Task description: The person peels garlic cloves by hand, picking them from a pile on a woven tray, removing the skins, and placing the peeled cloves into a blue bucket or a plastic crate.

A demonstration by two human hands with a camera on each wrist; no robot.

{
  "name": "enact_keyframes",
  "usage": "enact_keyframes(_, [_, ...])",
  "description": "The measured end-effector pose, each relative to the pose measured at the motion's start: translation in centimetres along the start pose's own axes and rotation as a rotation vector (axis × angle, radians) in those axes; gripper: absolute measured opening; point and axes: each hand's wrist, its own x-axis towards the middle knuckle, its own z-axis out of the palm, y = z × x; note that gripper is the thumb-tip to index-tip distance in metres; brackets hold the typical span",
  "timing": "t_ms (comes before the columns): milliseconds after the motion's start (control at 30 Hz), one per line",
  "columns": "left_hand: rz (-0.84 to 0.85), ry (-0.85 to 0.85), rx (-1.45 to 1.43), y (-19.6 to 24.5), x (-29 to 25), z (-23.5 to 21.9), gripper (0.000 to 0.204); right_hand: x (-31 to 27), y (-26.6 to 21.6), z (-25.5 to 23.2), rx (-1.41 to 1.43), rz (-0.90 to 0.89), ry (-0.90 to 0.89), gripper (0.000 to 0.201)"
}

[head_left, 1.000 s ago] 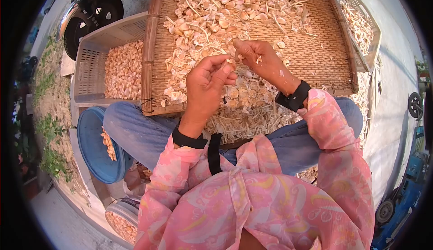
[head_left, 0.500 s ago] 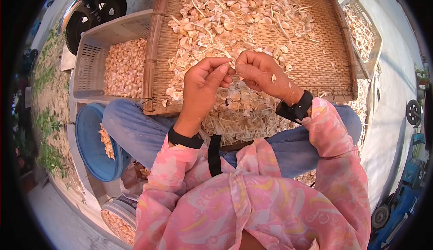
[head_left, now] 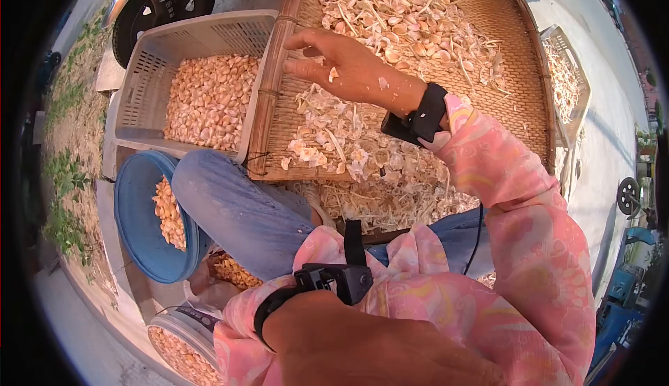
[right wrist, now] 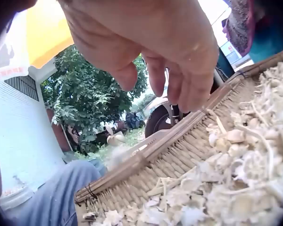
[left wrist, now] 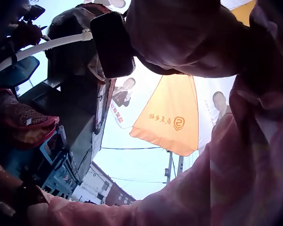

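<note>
My right hand (head_left: 348, 69) reaches leftward over the left rim of a woven bamboo tray (head_left: 502, 111). Its fingers (right wrist: 155, 77) are loosely spread with nothing between them, and bits of garlic skin cling to its back. Garlic cloves (head_left: 408, 17) and papery skins (head_left: 327, 125) lie on the tray under and beyond it. Just left of the rim stands a grey plastic crate (head_left: 143, 107) holding many cloves (head_left: 209, 97). A pale blurred piece (right wrist: 117, 157) shows beyond the rim in the right wrist view. My left hand (head_left: 369, 344) is close to my body at the bottom, its fingers hidden.
A blue bucket (head_left: 129, 208) with peeled cloves stands by my left knee, and a white tub (head_left: 167, 337) of cloves is behind it. Another crate (head_left: 580, 100) of skins and stalks stands at the right. A black wheel (head_left: 139, 27) is beyond the left crate.
The hands were together over the tray, fingertips meeting around a small piece. Since then the right hand has swung left to the rim, and the left has pulled back toward my body.
</note>
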Motion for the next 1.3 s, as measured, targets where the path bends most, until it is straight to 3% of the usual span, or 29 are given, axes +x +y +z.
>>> enact_keyframes(33, [0.008, 0.037, -0.01, 0.6, -0.2, -0.1, 0.015, -0.4, 2.2, -1.9, -0.043, 0.188, -0.112, 0.031])
enact_keyframes(100, [-0.035, 0.234, -0.13, 1.4, -0.9, 1.4, 0.013, -3.1, 7.9, -5.6, -0.356, 0.327, -0.13, 0.013])
enact_keyframes(133, [-0.043, 0.306, -0.183, 1.5, -1.1, 1.7, 0.012, -4.6, 9.3, -7.2, -0.482, 0.38, -0.221, 0.009])
enact_keyframes(267, [0.022, 0.356, -0.2, 0.7, -1.1, 2.0, 0.012, -7.2, 10.8, -7.3, -0.569, 0.288, -0.236, 0.011])
enact_keyframes(367, [0.2, 0.282, -0.023, -1.2, -0.5, 1.5, 0.013, -6.9, 10.6, -6.5, -0.622, 0.274, -0.279, 0.011])
enact_keyframes(467, [0.245, 0.197, 0.118, -1.6, 0.1, 1.0, 0.012, -7.2, 11.1, -6.8, -0.721, 0.244, -0.352, 0.01])
enact_keyframes(600, [0.047, 0.202, 0.538, 2.0, 0.6, -1.8, 0.014, -8.5, 9.4, -8.5, 0.47, 0.821, 0.103, 0.014])
enact_keyframes(633, [-0.005, 0.198, 0.73, 3.9, -0.7, -3.7, 0.017, -9.0, 8.9, -8.9, 0.628, 0.816, 0.135, 0.015])
enact_keyframes(667, [-0.069, 0.462, 1.117, 6.0, -0.1, -4.5, 0.014, -9.6, 8.4, -9.4, 0.787, 0.805, 0.173, 0.016])
enact_keyframes(700, [-0.1, 0.512, 1.434, 8.7, -1.1, -7.7, 0.019, -10.5, 7.9, -9.7, 0.947, 0.791, 0.214, 0.017])
enact_keyframes(733, [-0.131, 0.671, 1.673, 11.2, -2.1, -11.1, 0.019, -10.8, 6.5, -9.9, 0.988, 0.769, 0.214, 0.018])
enact_keyframes(767, [-0.242, 0.768, 1.813, 14.2, -3.3, -14.6, 0.019, -11.3, 5.8, -10.0, 1.017, 0.757, 0.237, 0.019])
enact_keyframes(833, [-0.635, 0.618, 2.33, 18.7, -5.7, -19.6, 0.019, -11.9, 4.8, -9.8, 1.086, 0.721, 0.264, 0.021])
enact_keyframes(900, [-0.646, 0.573, 2.352, 17.5, -6.3, -21.6, 0.019, -12.4, 5.0, -9.7, 1.103, 0.689, 0.273, 0.021])
enact_keyframes(967, [-0.656, 0.56, 1.971, 10.5, -3.2, -20.0, 0.018, -12.9, 4.7, -9.0, 1.093, 0.698, 0.284, 0.021])
enact_keyframes(1033, [-0.715, 0.328, 1.827, 3.0, -0.8, -19.6, 0.019, -13.2, 4.7, -8.2, 1.06, 0.74, 0.349, 0.019])
enact_keyframes(1100, [-0.669, 0.023, 1.904, -3.6, 0.0, -22.0, 0.019, -13.9, 5.4, -8.1, 1.008, 0.773, 0.39, 0.017])
enact_keyframes(1200, [-0.715, -0.19, 2.005, -10.8, -0.3, -25.8, 0.012, -14.8, 5.2, -8.3, 0.949, 0.785, 0.45, 0.016])
enact_keyframes(1300, [-0.939, -0.233, 2.135, -13.0, 0.0, -25.7, 0.013, -15.2, 5.1, -8.9, 0.918, 0.828, 0.462, 0.017])
